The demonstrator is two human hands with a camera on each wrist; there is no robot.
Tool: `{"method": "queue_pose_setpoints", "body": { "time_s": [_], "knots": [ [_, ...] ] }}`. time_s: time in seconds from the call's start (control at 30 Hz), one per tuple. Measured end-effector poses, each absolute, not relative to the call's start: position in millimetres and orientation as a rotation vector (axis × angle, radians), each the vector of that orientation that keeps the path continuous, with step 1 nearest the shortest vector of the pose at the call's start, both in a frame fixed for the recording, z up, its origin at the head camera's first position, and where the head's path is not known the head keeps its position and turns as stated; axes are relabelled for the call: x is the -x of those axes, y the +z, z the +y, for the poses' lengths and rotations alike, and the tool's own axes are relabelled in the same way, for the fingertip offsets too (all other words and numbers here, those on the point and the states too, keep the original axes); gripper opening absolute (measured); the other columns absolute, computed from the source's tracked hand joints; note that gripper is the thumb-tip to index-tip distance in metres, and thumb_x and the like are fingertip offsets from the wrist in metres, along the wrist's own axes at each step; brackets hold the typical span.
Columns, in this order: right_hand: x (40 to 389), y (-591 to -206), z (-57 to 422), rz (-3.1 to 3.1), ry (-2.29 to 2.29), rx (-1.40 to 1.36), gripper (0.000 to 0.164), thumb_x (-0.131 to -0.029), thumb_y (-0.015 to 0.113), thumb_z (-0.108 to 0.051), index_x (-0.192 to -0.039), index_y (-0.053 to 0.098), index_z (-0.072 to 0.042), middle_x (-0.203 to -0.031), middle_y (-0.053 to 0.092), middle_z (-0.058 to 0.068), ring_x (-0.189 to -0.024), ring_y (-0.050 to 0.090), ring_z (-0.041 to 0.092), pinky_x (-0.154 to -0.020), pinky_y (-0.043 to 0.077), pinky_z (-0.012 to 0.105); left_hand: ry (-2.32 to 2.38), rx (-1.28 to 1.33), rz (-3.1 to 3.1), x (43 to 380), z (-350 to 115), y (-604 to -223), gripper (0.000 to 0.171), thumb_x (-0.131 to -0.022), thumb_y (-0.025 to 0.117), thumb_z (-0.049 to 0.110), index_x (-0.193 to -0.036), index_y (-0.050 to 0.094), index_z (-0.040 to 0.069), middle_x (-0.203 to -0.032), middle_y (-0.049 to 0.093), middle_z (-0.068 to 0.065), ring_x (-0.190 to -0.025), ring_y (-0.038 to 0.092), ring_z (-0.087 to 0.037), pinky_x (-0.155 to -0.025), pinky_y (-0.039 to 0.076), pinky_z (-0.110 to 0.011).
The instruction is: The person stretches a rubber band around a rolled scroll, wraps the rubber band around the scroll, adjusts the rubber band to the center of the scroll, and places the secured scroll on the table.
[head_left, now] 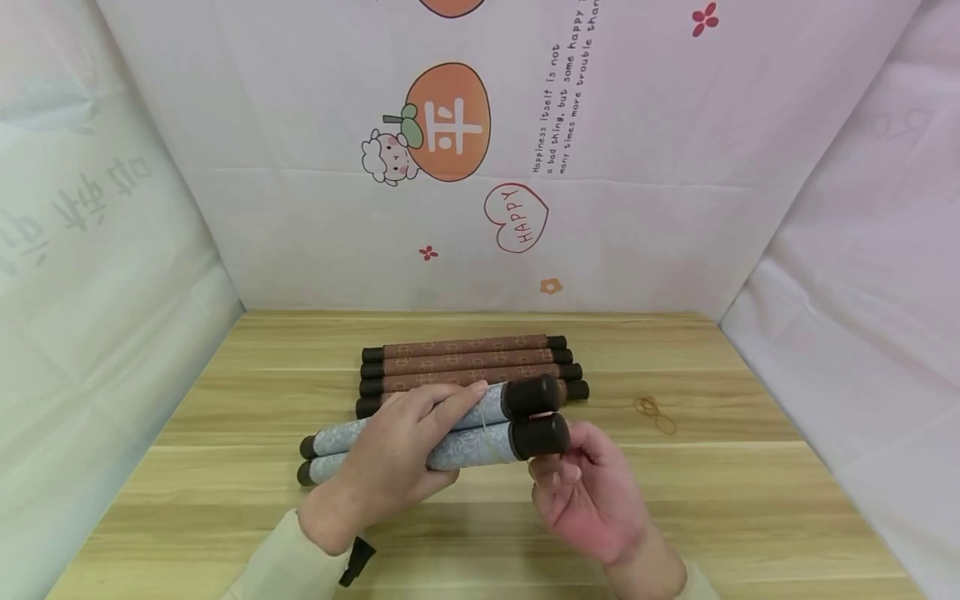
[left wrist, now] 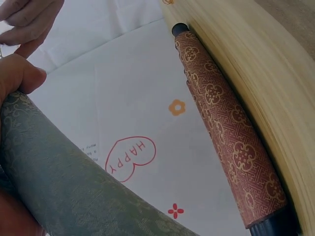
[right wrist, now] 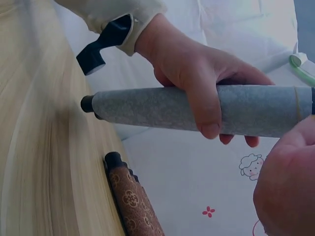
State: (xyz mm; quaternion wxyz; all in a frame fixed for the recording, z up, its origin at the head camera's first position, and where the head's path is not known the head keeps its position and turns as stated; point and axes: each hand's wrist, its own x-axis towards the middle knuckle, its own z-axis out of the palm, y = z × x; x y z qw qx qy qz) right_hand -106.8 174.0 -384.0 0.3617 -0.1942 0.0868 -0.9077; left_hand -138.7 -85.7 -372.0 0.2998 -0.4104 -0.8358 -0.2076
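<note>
My left hand (head_left: 401, 450) grips two blue-grey patterned scrolls (head_left: 472, 446) side by side, raised above the table with their black end knobs to the right. A thin rubber band (head_left: 486, 427) goes round both near that end. At the knobs, the curled fingers of my right hand (head_left: 592, 496) pinch part of this band, though the fingertips are partly hidden. In the right wrist view, the left hand's thumb lies across a grey scroll (right wrist: 147, 105), and the rubber band (right wrist: 297, 103) circles its right end.
Several brown patterned scrolls (head_left: 465, 360) with black knobs lie in a row on the wooden table (head_left: 247, 392), behind the left hand. Loose rubber bands (head_left: 655, 414) lie to the right. White printed cloth (head_left: 322, 242) walls the back and sides.
</note>
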Motion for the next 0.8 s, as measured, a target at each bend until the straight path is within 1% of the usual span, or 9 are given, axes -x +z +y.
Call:
{"method": "queue_pose_setpoints", "body": {
  "time_s": [0.07,0.13,0.2,0.33,0.4,0.57,0.63,0.67,0.8],
  "knots": [
    [107,-384,174,0.266,-2.336,0.561,0.042,-0.113,0.031,-0.02,-0.127,0.068,-0.008,-0.097,0.075,0.002,-0.082,0.068,0.002,-0.09,0.055,0.017,-0.552,1.095,-2.214,138,-86,-373,0.108,-0.061,0.094,0.014,-0.157,0.045,0.021,-0.13,0.065,-0.003,-0.111,0.067,-0.021,-0.082,0.055,-0.043],
    [107,-385,174,0.33,-2.342,0.614,0.043,-0.115,0.027,-0.019,-0.132,0.066,-0.011,-0.101,0.075,0.001,-0.087,0.071,0.003,-0.092,0.055,0.018,-0.551,1.099,-2.204,138,-86,-373,0.107,-0.061,0.093,0.013,-0.157,0.045,0.021,-0.13,0.065,-0.003,-0.111,0.067,-0.021,-0.082,0.055,-0.043],
    [107,-385,175,0.432,-2.36,0.649,0.044,-0.116,0.026,-0.017,-0.135,0.066,-0.015,-0.101,0.075,-0.001,-0.086,0.072,0.001,-0.091,0.056,0.018,-0.551,1.106,-2.186,138,-87,-374,0.106,-0.061,0.093,0.013,-0.157,0.046,0.02,-0.129,0.065,-0.003,-0.11,0.067,-0.021,-0.082,0.055,-0.043],
    [106,-383,176,0.62,-2.399,0.634,0.046,-0.115,0.026,-0.014,-0.139,0.066,-0.019,-0.1,0.078,-0.003,-0.079,0.074,0.0,-0.091,0.057,0.02,-0.551,1.11,-2.168,138,-88,-375,0.104,-0.062,0.091,0.012,-0.156,0.047,0.019,-0.128,0.066,-0.003,-0.108,0.068,-0.02,-0.081,0.055,-0.043],
    [106,-382,177,0.694,-2.405,0.614,0.046,-0.116,0.026,-0.015,-0.14,0.065,-0.019,-0.101,0.079,-0.003,-0.077,0.075,0.001,-0.094,0.057,0.023,-0.547,1.111,-2.166,138,-89,-375,0.103,-0.063,0.089,0.012,-0.156,0.047,0.02,-0.128,0.066,-0.002,-0.107,0.068,-0.02,-0.08,0.055,-0.043],
    [105,-380,181,0.818,-2.37,0.616,0.047,-0.116,0.022,-0.022,-0.143,0.061,-0.02,-0.111,0.079,-0.005,-0.077,0.076,0.002,-0.103,0.055,0.034,-0.543,1.127,-2.157,137,-92,-376,0.101,-0.064,0.088,0.01,-0.156,0.047,0.018,-0.126,0.066,-0.003,-0.108,0.068,-0.02,-0.081,0.055,-0.044],
    [105,-379,184,0.83,-2.348,0.629,0.048,-0.116,0.021,-0.025,-0.146,0.059,-0.021,-0.116,0.078,-0.003,-0.081,0.076,0.004,-0.1,0.057,0.035,-0.541,1.137,-2.156,137,-94,-376,0.101,-0.064,0.087,0.009,-0.157,0.047,0.018,-0.126,0.066,-0.003,-0.108,0.067,-0.02,-0.082,0.055,-0.045],
    [105,-378,185,0.836,-2.339,0.63,0.049,-0.116,0.02,-0.026,-0.147,0.057,-0.022,-0.119,0.077,-0.002,-0.084,0.077,0.005,-0.096,0.059,0.033,-0.538,1.142,-2.156,137,-94,-376,0.102,-0.064,0.087,0.008,-0.157,0.047,0.018,-0.125,0.066,-0.004,-0.108,0.067,-0.02,-0.082,0.055,-0.045],
    [103,-375,192,0.915,-2.301,0.581,0.048,-0.116,0.019,-0.029,-0.151,0.052,-0.025,-0.125,0.075,0.001,-0.088,0.078,0.01,-0.074,0.061,0.023,-0.51,1.159,-2.162,136,-97,-376,0.103,-0.063,0.086,0.006,-0.157,0.046,0.018,-0.124,0.065,-0.004,-0.107,0.067,-0.021,-0.081,0.055,-0.046]
  ]
}}
